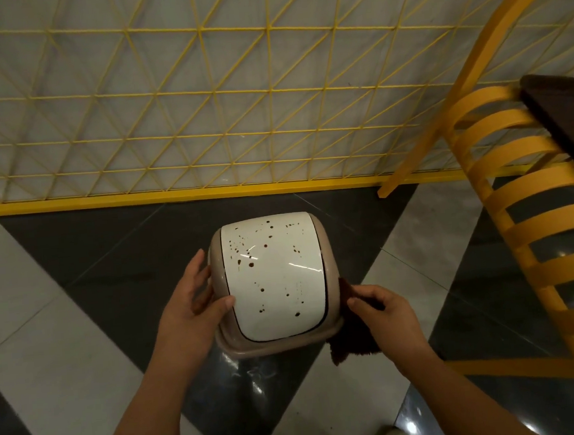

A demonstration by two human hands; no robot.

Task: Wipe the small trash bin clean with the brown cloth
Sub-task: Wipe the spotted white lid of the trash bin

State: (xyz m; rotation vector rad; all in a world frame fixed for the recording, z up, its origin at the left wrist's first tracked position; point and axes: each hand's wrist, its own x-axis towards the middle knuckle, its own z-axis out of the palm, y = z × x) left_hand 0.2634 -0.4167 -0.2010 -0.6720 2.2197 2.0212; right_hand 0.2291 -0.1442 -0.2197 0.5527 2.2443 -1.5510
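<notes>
The small trash bin [275, 280] stands on the floor in the middle of the head view, a beige body with a white swing lid speckled with brown spots. My left hand [190, 298] holds its left side, thumb on the lid's near left corner and fingers along the beige rim. My right hand [386, 312] grips the brown cloth [355, 344] against the bin's right side. Most of the cloth hangs below and behind that hand.
A yellow slatted chair [526, 219] stands close on the right, with a dark table edge [566, 119] above it. A yellow wire fence [202, 121] with a solid base bar runs across behind the bin. The floor has glossy black and white tiles [66, 354].
</notes>
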